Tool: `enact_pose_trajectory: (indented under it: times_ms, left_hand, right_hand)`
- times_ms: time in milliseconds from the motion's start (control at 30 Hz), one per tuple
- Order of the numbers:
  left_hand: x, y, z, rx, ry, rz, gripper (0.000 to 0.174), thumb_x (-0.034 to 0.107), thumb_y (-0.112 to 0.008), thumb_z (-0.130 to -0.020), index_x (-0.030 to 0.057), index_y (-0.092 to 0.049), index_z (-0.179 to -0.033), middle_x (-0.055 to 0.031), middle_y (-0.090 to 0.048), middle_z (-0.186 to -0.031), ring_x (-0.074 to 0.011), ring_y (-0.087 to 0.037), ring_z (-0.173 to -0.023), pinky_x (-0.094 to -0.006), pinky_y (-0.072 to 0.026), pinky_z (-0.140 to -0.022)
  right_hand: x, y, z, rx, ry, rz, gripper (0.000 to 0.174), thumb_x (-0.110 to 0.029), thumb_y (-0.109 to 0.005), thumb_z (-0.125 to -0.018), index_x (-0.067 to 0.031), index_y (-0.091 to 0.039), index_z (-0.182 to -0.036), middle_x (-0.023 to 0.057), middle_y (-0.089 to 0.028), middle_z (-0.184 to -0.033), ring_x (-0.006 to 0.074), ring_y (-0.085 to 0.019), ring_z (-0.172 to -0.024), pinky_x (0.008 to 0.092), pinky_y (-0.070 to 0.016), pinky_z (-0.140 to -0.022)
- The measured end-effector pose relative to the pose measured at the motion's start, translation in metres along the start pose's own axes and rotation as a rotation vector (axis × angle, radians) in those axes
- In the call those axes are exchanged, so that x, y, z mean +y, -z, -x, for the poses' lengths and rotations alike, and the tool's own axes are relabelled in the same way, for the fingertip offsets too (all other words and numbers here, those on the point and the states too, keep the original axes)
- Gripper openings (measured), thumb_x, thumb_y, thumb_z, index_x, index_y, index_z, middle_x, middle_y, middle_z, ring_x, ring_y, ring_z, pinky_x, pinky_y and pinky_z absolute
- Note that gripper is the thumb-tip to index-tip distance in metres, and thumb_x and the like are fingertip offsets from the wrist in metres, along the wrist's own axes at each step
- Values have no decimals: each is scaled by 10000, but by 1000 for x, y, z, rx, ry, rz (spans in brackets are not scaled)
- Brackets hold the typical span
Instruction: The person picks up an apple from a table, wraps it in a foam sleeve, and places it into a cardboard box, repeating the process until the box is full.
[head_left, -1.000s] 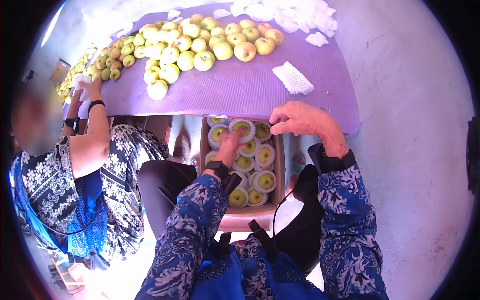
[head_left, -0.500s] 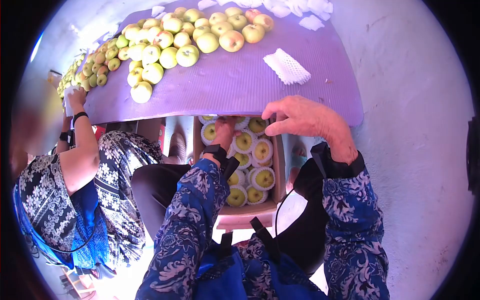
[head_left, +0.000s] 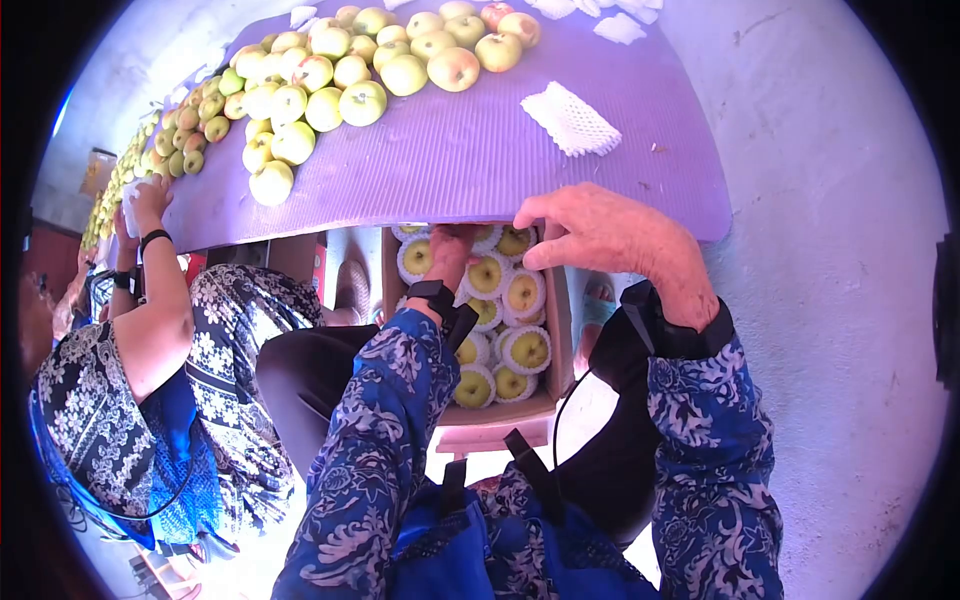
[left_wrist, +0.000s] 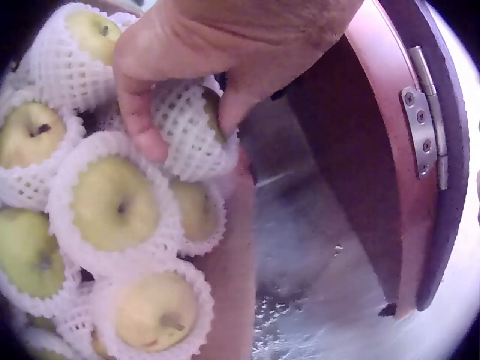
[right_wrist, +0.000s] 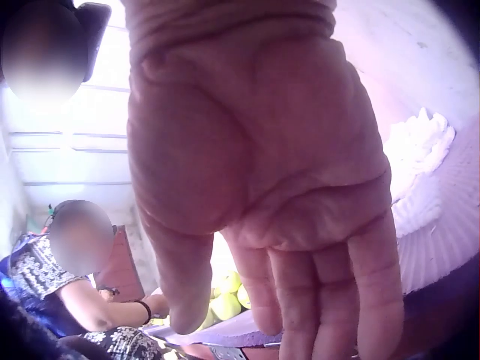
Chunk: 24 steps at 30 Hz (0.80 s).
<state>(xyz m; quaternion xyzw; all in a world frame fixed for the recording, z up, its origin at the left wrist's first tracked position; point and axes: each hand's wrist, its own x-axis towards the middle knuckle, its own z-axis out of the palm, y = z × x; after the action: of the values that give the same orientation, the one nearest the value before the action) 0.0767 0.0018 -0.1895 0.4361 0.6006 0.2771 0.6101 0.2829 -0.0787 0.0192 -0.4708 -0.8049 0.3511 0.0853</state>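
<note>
Purple mat (head_left: 480, 170) overhangs the far end of the cardboard box (head_left: 560, 350) in the head view. Loose fruit (head_left: 330, 70) is piled on it beyond the box to the left, and a white foam sleeve (head_left: 572, 118) lies beyond the box to the right. The left hand (head_left: 452, 250) reaches into the box's far end. The right hand (head_left: 600, 232) sits above the box's far right corner, at the mat's edge. Another person (head_left: 150, 340) sits left of the box.

From the left wrist, the left hand's thumb and fingers are clamped on a net-wrapped fruit (left_wrist: 191, 127) in the box, close to its wall, just above other wrapped fruits (left_wrist: 112, 210) packed inside. A hinged wooden panel (left_wrist: 390, 150) stands outside the box.

From the right wrist, the right hand's palm fills the frame, fingers straight and side by side, gripping nothing.
</note>
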Motion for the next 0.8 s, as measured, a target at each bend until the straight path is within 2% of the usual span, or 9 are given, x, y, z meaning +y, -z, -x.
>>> enact_pose_trajectory:
  times_ms: [33, 100, 167, 233, 300, 400, 500, 633, 800]
  left_hand:
    - [-12, 3, -4, -34, -136, -79, 511, -51, -682, -697, 56, -588, -1188, -46, -622, -1189, -199, -596, -1081, -279, -590, -703]
    - [-25, 8, -9, -71, -263, -89, 423, 62, -663, -771, 61, -580, -1185, -45, -632, -1167, -194, -611, -1058, -283, -598, -650]
    - [-24, 11, -8, -74, -246, 44, 350, 251, -630, -886, 84, -558, -1186, -45, -646, -1138, -203, -643, -1015, -321, -608, -612]
    - [-72, 19, -52, -60, -678, -106, 395, 312, -643, -874, 77, -568, -1183, -63, -646, -1151, -210, -634, -1042, -340, -598, -667]
    - [-75, 27, -60, 29, -979, -558, 449, 371, -649, -860, 70, -575, -1185, -85, -641, -1166, -228, -618, -1074, -368, -578, -718]
    - [-69, 24, -59, 57, -916, -606, 459, 377, -651, -854, 70, -575, -1187, -90, -639, -1168, -234, -614, -1077, -374, -571, -729]
    - [-50, 13, -51, 65, -625, -434, 470, 384, -653, -848, 69, -575, -1188, -95, -637, -1169, -239, -610, -1080, -379, -563, -740]
    - [-41, 10, -47, 91, -559, -436, 484, 392, -656, -839, 69, -575, -1191, -101, -634, -1171, -247, -605, -1085, -386, -553, -755]
    - [-37, 9, -48, 105, -531, -465, 502, 403, -660, -829, 68, -576, -1193, -109, -630, -1173, -256, -599, -1090, -395, -540, -773]
  right_hand:
    - [-1, 1, -1, -9, -7, -11, 542, -414, -622, -798, -14, -592, -1162, 190, -673, -903, 323, -627, -872, 400, -473, -788]
    - [-1, 1, -2, -6, -12, -16, 538, -404, -628, -796, -9, -592, -1160, 191, -677, -891, 324, -634, -854, 399, -479, -777]
    - [-1, -1, -2, -4, -26, -15, 532, -392, -634, -794, -8, -591, -1159, 187, -678, -885, 323, -637, -847, 398, -481, -773]
    - [-1, -2, -4, -2, -48, -7, 523, -380, -638, -793, -10, -591, -1158, 180, -677, -886, 320, -633, -851, 396, -481, -777]
    - [-3, -3, -5, 7, -38, 9, 507, -365, -637, -796, -13, -591, -1157, 172, -676, -883, 321, -629, -847, 400, -481, -776]
    - [-4, -4, -4, 35, -17, 21, 481, -346, -633, -803, -14, -592, -1150, 165, -672, -890, 319, -623, -857, 402, -478, -777]
    - [-2, -5, -4, 66, 20, 54, 463, -329, -626, -808, -12, -589, -1143, 166, -665, -904, 315, -614, -882, 394, -471, -788]
    - [-7, -3, -7, -4, -98, 8, 451, -321, -618, -809, -17, -583, -1139, 157, -655, -908, 303, -593, -915, 382, -446, -839]
    - [-11, -3, -6, -13, -117, 40, 432, -314, -605, -814, -27, -578, -1136, 139, -651, -894, 291, -576, -898, 391, -422, -866]
